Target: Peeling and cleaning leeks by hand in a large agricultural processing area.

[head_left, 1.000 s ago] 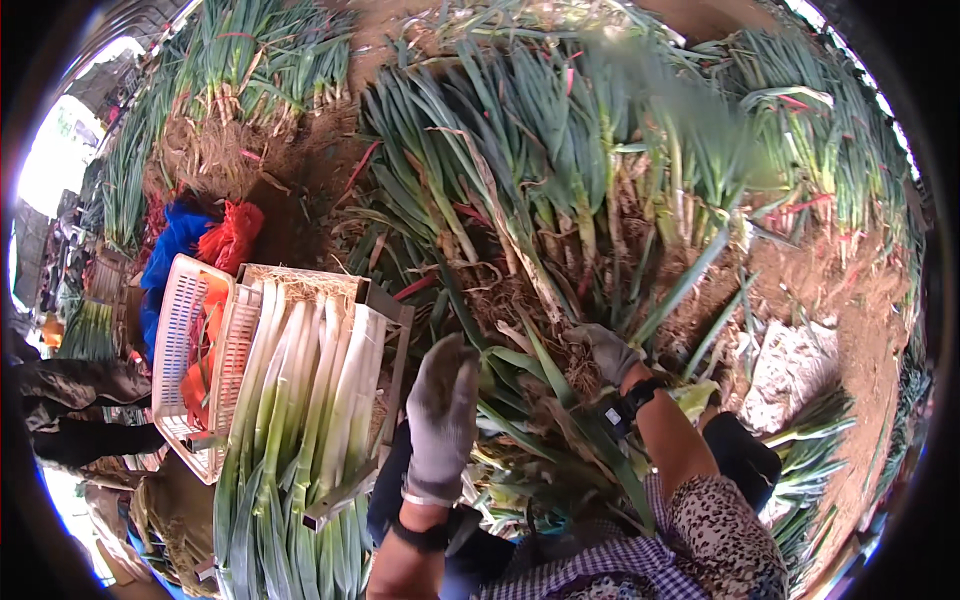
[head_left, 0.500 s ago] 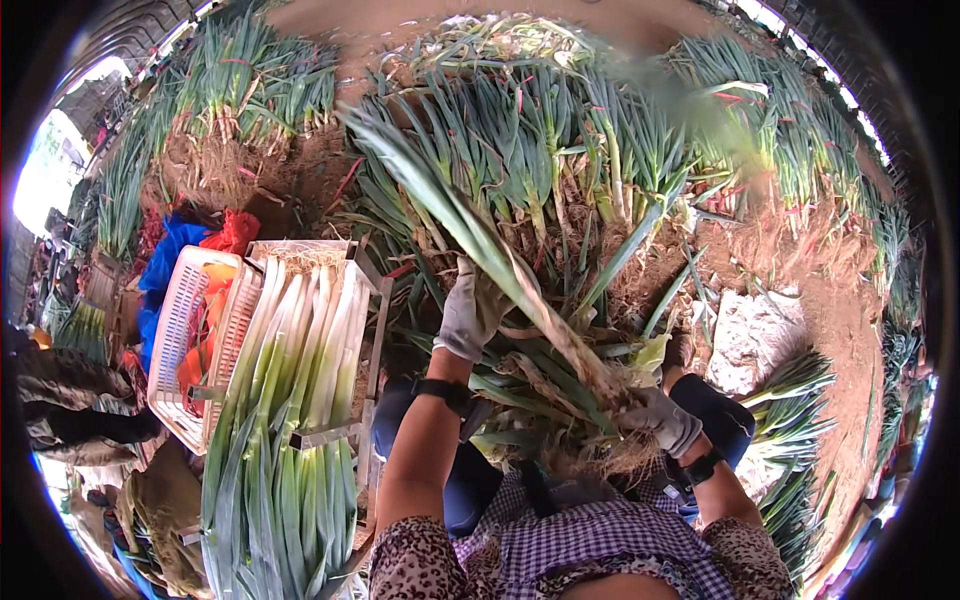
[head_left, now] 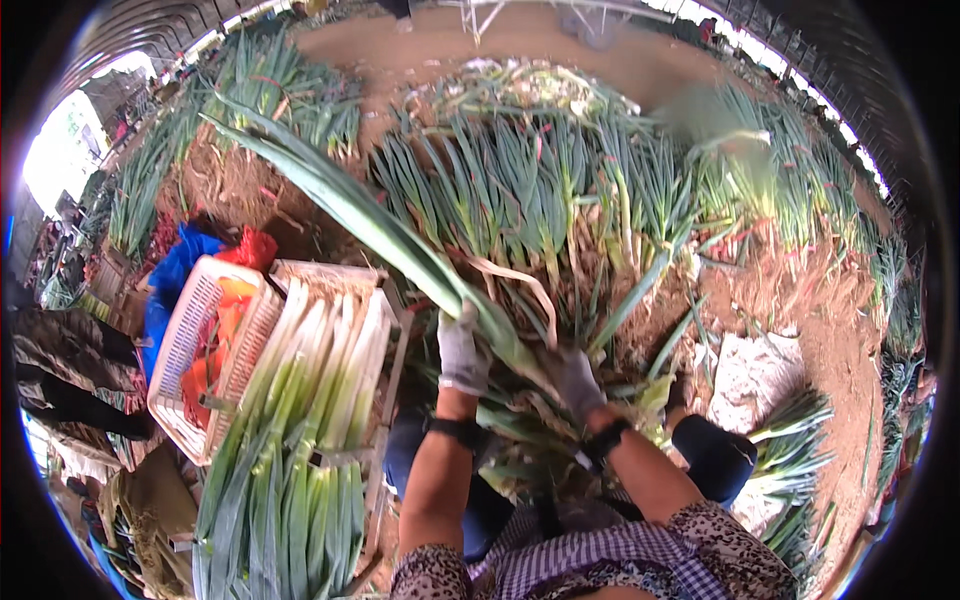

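A long leek (head_left: 380,230) slants from upper left down toward my lap, its green leaves reaching far out. My left hand (head_left: 463,352), in a pale work glove, is closed round its stalk. Lower on the same leek, my gloved right hand (head_left: 573,382) is closed near the root end, its fingertips partly hidden. A dry brown leaf (head_left: 515,275) loops off the stalk and ends at that right hand. Beneath both hands lies a heap of loose leeks and leaf scraps (head_left: 520,425) across my lap.
At left, trimmed leeks (head_left: 300,400) lie in a metal-framed rack (head_left: 395,370) beside a white plastic basket (head_left: 185,330) holding orange netting. Bundled leeks (head_left: 540,180) stand in rows ahead. A white sack (head_left: 755,380) and more leeks (head_left: 795,440) lie at right.
The leek has shifted up and to the left. My right hand has moved left and up, nearer my left hand. A dry leaf now hangs looped away from the stalk.
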{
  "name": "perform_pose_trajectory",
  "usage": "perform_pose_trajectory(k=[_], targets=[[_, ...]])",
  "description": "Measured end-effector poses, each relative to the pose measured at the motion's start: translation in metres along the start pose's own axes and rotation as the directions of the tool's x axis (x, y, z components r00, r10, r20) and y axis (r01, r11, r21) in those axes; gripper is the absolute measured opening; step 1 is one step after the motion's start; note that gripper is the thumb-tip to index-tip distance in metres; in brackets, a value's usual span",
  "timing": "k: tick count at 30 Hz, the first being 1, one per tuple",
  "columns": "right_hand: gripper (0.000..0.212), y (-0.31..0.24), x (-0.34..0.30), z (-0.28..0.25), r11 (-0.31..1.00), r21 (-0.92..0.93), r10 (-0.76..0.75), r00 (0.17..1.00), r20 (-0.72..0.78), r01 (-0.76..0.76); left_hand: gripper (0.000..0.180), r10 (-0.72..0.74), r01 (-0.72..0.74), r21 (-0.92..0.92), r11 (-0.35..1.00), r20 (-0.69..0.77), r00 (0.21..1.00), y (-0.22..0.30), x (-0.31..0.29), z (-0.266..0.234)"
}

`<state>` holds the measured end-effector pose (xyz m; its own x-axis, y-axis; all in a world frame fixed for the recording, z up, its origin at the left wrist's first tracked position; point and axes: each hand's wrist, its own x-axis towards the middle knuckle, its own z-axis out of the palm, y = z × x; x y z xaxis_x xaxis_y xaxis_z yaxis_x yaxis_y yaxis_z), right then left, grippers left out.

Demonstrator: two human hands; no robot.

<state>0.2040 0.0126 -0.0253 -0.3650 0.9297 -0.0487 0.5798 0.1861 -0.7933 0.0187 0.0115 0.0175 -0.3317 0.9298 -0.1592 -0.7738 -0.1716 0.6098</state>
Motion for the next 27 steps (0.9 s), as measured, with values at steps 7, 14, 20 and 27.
perform_pose_trajectory(k=[7, 14, 20, 27], targets=[[0.037, 0.113, -0.097, 0.013, 0.741, -0.655, 0.151, 0.915, 0.374, 0.146, 0.024, 0.07, -0.073, 0.05, 0.996, 0.052, 0.996, 0.012, -0.024, -0.022], [0.048, 0.039, -0.053, -0.006, 0.943, -0.014, -0.3, 0.869, 0.393, 0.332, 0.027, 0.048, -0.099, 0.236, 0.967, 0.213, 0.976, 0.064, -0.022, -0.01], [0.027, -0.081, -0.003, 0.006, 0.89, 0.434, -0.233, 0.959, 0.162, 0.143, 0.037, 0.072, -0.151, 0.3, 0.942, 0.261, 0.963, 0.042, -0.02, -0.032], [0.028, -0.04, -0.046, 0.005, 0.716, 0.606, 0.231, 0.937, 0.264, -0.347, 0.029, 0.169, -0.192, 0.206, 0.96, 0.124, 0.978, 0.07, -0.021, -0.027]])
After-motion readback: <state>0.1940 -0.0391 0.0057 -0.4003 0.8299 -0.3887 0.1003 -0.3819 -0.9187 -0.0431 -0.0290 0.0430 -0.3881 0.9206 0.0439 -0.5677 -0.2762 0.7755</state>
